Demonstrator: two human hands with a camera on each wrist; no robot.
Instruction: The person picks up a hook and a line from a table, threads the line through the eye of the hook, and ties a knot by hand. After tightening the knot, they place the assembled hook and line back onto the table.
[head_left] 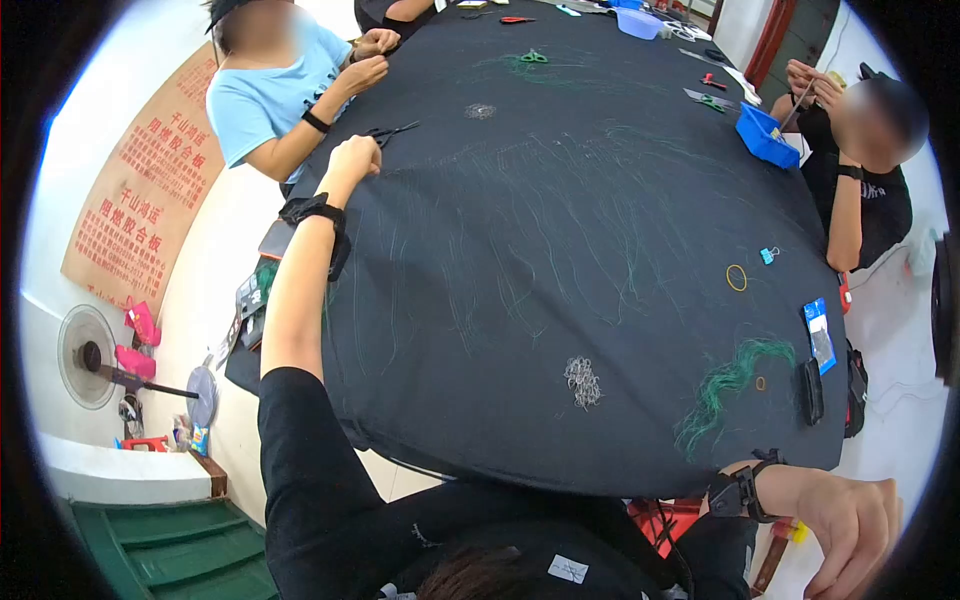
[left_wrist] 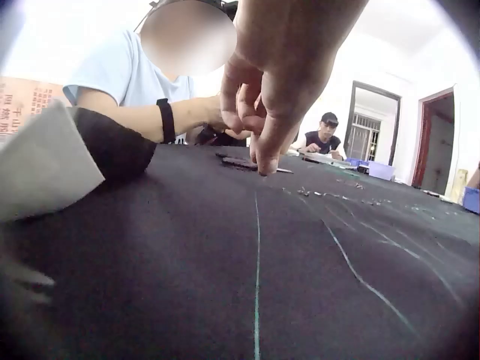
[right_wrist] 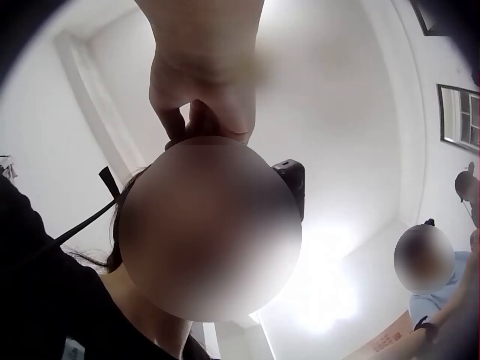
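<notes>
At the far left of the table, my left hand (head_left: 355,158) reaches down with its fingertips together at the cloth. In the left wrist view they meet the end of a green thread (left_wrist: 257,247), which runs toward the camera. Black-handled scissors (head_left: 390,132) lie just beyond this hand. More thin green threads (head_left: 520,300) lie in long rows across the dark cloth (head_left: 450,400). My right hand (head_left: 850,530) is raised off the table's near right edge, fingers loosely bent. In the right wrist view its fingertips overlap my blurred face; no object shows in them.
A pile of small silver hooks (head_left: 582,383) lies near the front, another (head_left: 480,111) farther back. Right of it are a green thread bundle (head_left: 740,380), a blue packet (head_left: 819,335) and a black case (head_left: 811,391). A blue basket (head_left: 767,136) stands by a seated person; another person sits left.
</notes>
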